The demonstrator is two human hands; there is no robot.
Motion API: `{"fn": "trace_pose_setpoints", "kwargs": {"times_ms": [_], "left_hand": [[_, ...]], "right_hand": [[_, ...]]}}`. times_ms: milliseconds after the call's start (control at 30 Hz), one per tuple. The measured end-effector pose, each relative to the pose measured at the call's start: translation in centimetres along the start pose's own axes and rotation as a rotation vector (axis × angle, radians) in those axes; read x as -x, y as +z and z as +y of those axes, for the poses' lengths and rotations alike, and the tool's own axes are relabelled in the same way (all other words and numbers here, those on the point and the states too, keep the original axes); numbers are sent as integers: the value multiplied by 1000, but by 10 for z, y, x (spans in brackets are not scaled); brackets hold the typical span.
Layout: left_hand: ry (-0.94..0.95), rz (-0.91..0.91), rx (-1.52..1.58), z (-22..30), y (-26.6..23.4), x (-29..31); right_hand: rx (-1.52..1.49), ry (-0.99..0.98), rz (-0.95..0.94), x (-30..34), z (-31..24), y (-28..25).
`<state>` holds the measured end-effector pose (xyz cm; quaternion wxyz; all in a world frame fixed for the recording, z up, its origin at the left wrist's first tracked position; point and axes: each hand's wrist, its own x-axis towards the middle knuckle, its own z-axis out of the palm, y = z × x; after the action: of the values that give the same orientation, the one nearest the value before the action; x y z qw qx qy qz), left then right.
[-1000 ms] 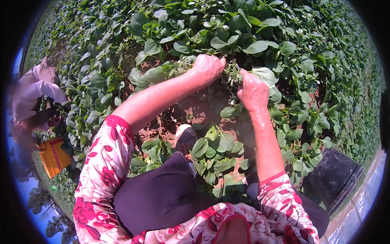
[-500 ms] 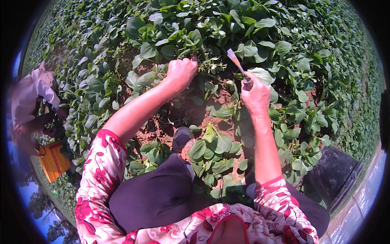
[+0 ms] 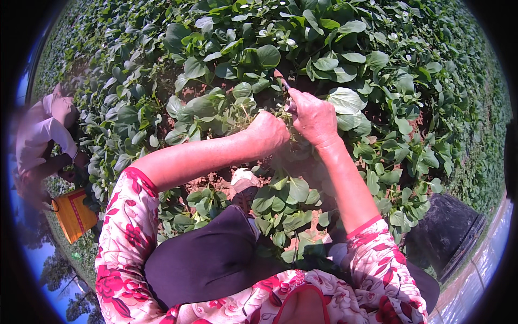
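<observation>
Weeds point(image 3: 253, 110), a thin pale-green tuft with fine stems, stand among the broad-leaved crop plants point(image 3: 259, 54) just ahead of us, at the middle of the view, and our left hand point(image 3: 268, 132) is closed into a fist around their base, knuckles up, the stems rising out of the top of the fist. Our right hand point(image 3: 313, 116) is just beside it, almost touching, curled tight around the handle of a small knife point(image 3: 282, 81); only the short reddish-grey blade shows, sticking up and to the left from the fist, its tip level with the top of the tuft. We cannot tell whether the blade touches the stems, because leaves and fingers cover that spot. Both forearms come up from the lower edge in red-and-white flowered sleeves point(image 3: 127, 232), pushed back to the elbow. Under the arms lies bare reddish soil point(image 3: 216, 181) with a pale scrap on it, and below that a dark cloth over our knees point(image 3: 210, 259). Far to the left, well apart from us, another person point(image 3: 46, 129) in a light top crouches in the crop, with an orange sack point(image 3: 73, 216) close beside them.
</observation>
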<state>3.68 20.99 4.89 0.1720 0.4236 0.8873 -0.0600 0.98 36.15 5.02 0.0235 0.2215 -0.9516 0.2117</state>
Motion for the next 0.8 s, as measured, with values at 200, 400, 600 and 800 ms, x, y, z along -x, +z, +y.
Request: {"fn": "trace_pose_setpoints", "kwargs": {"times_ms": [200,400,600,800], "left_hand": [[-45,-191,13,-6,-47,6],[-434,133,141,-119,-103,47],[-948,498,1167,-193,-100,64],[-855,481,1583,-195,-23,16]], "right_hand": [[63,-220,68,9,11,-4],[59,-206,-37,20,32,-18],[-160,0,106,-10,19,-27],[-297,94,18,-62,4,-27]]}}
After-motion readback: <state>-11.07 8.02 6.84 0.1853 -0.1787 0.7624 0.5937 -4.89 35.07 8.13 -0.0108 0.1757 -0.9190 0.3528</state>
